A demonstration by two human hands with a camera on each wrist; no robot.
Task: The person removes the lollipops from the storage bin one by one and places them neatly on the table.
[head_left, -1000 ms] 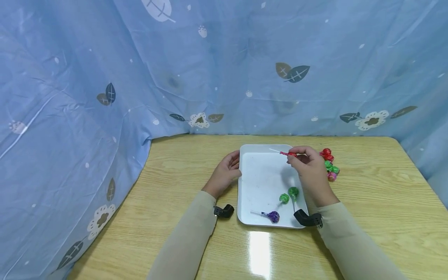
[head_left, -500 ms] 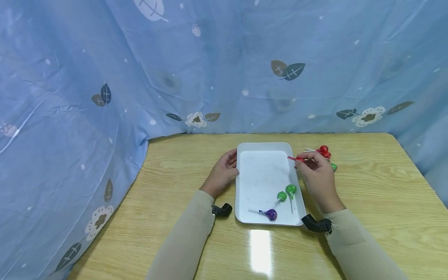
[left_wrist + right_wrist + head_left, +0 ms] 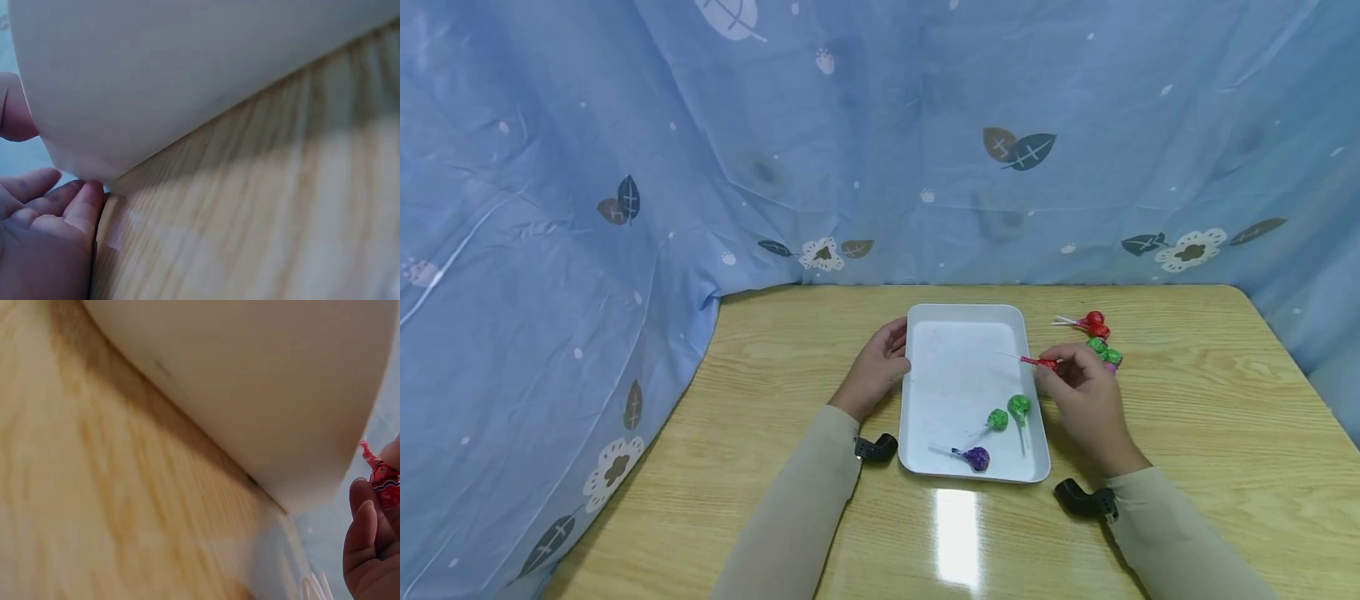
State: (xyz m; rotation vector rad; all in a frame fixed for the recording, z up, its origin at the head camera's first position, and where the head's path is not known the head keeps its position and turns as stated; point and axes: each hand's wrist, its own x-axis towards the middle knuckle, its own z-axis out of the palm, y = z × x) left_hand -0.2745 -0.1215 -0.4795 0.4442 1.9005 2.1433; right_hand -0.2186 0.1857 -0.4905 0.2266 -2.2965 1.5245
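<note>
In the head view, my right hand (image 3: 1090, 412) pinches a red-wrapped lollipop (image 3: 1043, 363) by its candy end, over the right rim of a white tray (image 3: 955, 367). Its thin white stick points left across the tray. The right wrist view shows thumb and fingertips on the red wrapper (image 3: 385, 482). My left hand (image 3: 874, 371) holds the tray's left side, thumb at the rim and fingers along the outer wall (image 3: 125, 81). Two green lollipops (image 3: 1018, 406) and a purple lollipop (image 3: 977, 458) lie in the tray's near half.
Right of the tray, on the wooden table (image 3: 1195, 400), lie red lollipops (image 3: 1096, 319), green lollipops (image 3: 1097, 344) and a pink one partly hidden behind my right hand. A blue patterned curtain (image 3: 880, 125) hangs along the table's far and left sides.
My right hand has moved the red lollipop from over the tray's far right corner rightward and nearer me, along the right rim. My left hand stays at the tray's left side.
</note>
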